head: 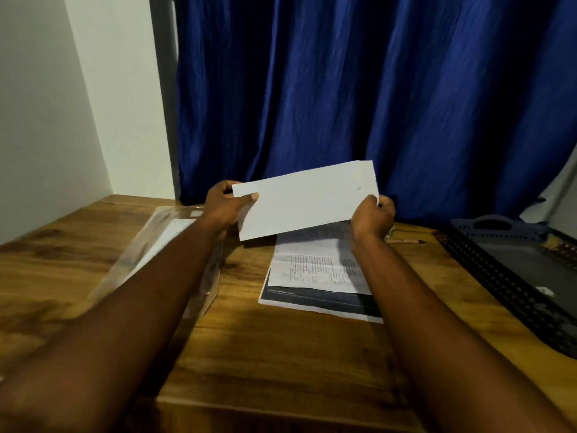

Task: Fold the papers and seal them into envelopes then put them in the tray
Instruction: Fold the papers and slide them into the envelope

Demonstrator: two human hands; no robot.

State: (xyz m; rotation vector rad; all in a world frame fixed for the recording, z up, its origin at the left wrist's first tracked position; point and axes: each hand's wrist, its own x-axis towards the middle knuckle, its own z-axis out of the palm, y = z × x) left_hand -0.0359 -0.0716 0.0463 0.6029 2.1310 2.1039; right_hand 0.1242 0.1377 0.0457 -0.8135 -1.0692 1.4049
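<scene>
A white envelope is held up above the wooden table, tilted with its right end higher. My left hand grips its left end, thumb on the front. My right hand pinches its lower right corner. Below it a stack of printed papers lies flat on the table, the top sheet showing a table of text. A dark perforated plastic tray with a handle sits at the right edge. Whether the envelope holds a paper is hidden.
A clear plastic packet of envelopes lies at the left under my left forearm. A small pen-like stick lies behind the papers. A blue curtain hangs behind the wooden table, and a white wall stands left.
</scene>
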